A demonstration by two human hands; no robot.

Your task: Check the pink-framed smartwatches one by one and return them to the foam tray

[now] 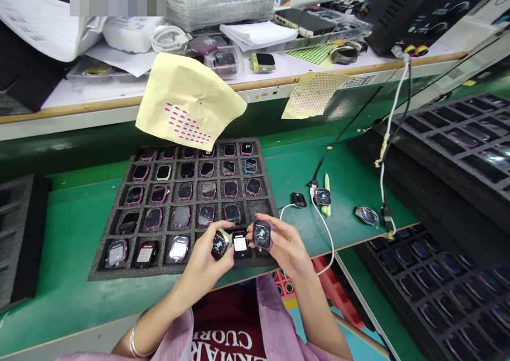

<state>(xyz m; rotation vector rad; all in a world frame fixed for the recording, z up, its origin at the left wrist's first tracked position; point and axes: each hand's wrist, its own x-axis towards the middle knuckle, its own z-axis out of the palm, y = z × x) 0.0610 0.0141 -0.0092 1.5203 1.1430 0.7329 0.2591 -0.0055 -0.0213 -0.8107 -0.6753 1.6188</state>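
My left hand (209, 257) grips a green-cased smartwatch (220, 243) with its screen lit. In my right hand (289, 244) is a purple-cased smartwatch (262, 234), held between fingers and thumb, its screen also lit. Both hands are above the front right part of a dark foam tray (159, 269), which holds several watch bodies in square pockets. Between the hands a watch with a white lit screen (240, 242) sits in a pocket. More lit watches, such as one with a bright screen (179, 248), lie along the front row.
Right of the tray, a cabled watch (322, 196) lies by a green pen (326, 180) and a small black charger (298, 199). Stacked foam trays (458, 132) stand at right, another tray (24, 233) at left. Yellow sheets (191, 98) hang from the cluttered shelf (263, 85).
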